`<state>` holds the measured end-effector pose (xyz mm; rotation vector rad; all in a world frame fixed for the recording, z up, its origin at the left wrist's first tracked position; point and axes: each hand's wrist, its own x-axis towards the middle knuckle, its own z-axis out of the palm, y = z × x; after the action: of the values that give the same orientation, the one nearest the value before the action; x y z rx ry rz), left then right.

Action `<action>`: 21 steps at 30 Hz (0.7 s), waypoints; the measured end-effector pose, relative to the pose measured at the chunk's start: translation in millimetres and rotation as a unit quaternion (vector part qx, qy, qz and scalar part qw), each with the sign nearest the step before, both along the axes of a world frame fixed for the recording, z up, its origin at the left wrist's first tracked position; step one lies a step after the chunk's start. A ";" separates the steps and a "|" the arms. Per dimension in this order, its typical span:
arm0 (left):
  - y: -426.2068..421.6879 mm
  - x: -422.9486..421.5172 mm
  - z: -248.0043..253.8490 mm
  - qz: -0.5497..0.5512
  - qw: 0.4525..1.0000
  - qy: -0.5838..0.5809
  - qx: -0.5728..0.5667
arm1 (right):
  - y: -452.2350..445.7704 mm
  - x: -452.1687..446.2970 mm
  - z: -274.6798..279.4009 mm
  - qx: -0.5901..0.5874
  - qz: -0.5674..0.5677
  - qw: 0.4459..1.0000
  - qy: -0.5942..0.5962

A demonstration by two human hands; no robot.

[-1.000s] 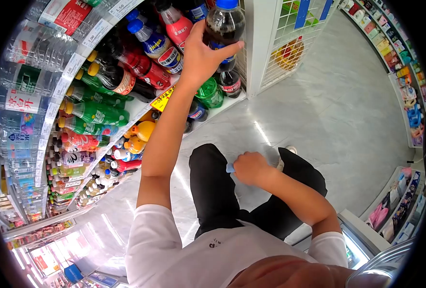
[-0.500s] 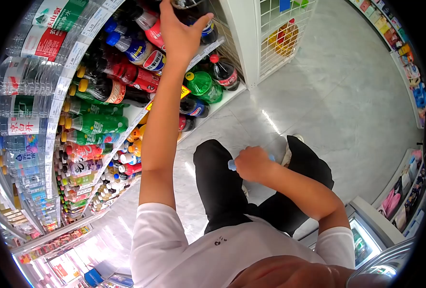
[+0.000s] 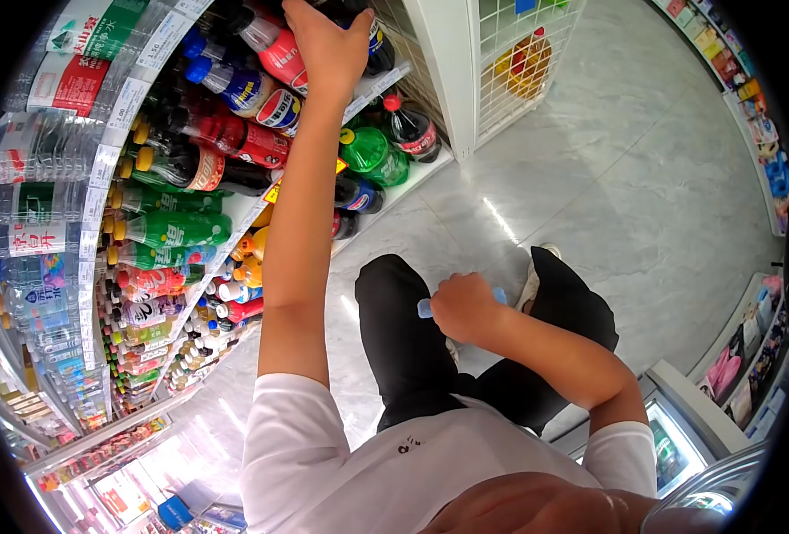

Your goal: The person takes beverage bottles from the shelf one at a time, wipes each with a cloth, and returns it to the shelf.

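Note:
My left hand (image 3: pixel 327 49) reaches up to the drink shelf at the top of the view. Its thumb and fingers are spread around a dark bottle (image 3: pixel 339 11), mostly hidden by the hand and cut off by the view's edge. Beside it lie a pink-labelled bottle (image 3: pixel 274 46) and a blue-capped Pepsi bottle (image 3: pixel 243 89). Low in front of my knees, my right hand (image 3: pixel 465 307) is closed round a light blue object (image 3: pixel 424 308). Only its two ends show, so its kind is unclear.
A green bottle (image 3: pixel 374 156) and a red-capped cola bottle (image 3: pixel 410 129) stand on the low shelf. Clear water bottles (image 3: pixel 38 147) line the left shelves. A white wire rack (image 3: pixel 528 80) stands beyond the shelf end. A glass-fronted cooler (image 3: pixel 675 445) is at lower right.
My left hand has shifted slightly up and left in the view; the clear bottle part seen by its fingers no longer shows. My right hand stays closed on the light blue object, nearly still.

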<state>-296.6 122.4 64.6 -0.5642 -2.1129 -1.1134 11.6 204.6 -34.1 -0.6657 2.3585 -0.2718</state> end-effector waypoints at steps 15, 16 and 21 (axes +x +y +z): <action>13.7 7.1 3.3 0.059 0.998 0.021 -0.019 | 0.5 -0.8 8.2 -0.001 0.000 1.000 0.000; 14.1 7.9 2.9 0.059 0.998 0.014 -0.016 | 0.5 0.2 5.4 -0.004 -0.001 1.000 0.006; 13.7 7.8 2.7 0.063 0.998 0.011 -0.028 | -1.1 2.4 0.9 -0.006 0.003 1.000 0.019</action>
<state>-288.9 136.2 67.3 -0.4608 -2.1350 -0.9771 14.0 203.5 -33.1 -0.6887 2.3936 -0.2733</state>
